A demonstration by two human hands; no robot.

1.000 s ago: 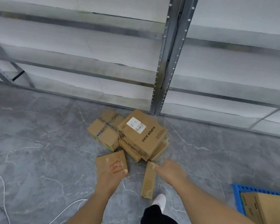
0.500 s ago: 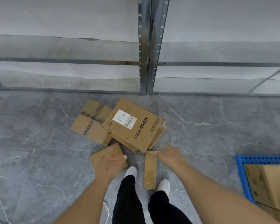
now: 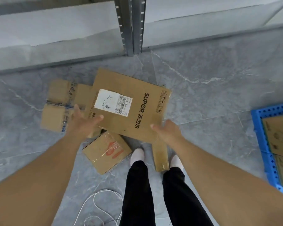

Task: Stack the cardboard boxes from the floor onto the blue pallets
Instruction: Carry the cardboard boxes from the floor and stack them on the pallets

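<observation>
A big flat cardboard box printed SUPOR (image 3: 137, 101) with a white label lies on top of the floor pile. My left hand (image 3: 83, 123) has its fingers spread at the box's near left edge, thumb over the top. At the near right corner is my right hand (image 3: 167, 132), thumb on the top face and fingers past the edge; a grip does not show. A taped box (image 3: 57, 103) lies to the left. Nearer me are a small box with red marks (image 3: 104, 154) and a narrow box (image 3: 161, 155). The blue pallet (image 3: 258, 128) at the right edge carries boxes (image 3: 279, 136).
Grey metal shelving with an upright post (image 3: 131, 25) stands right behind the pile. My feet in white socks (image 3: 138, 154) are beside the narrow box. A white cable (image 3: 96, 206) loops on the grey floor near my left leg.
I have stepped and leaned closer to the pile. Both hands moved forward, off the small marked box and the narrow box, to the near edge of the SUPOR box.
</observation>
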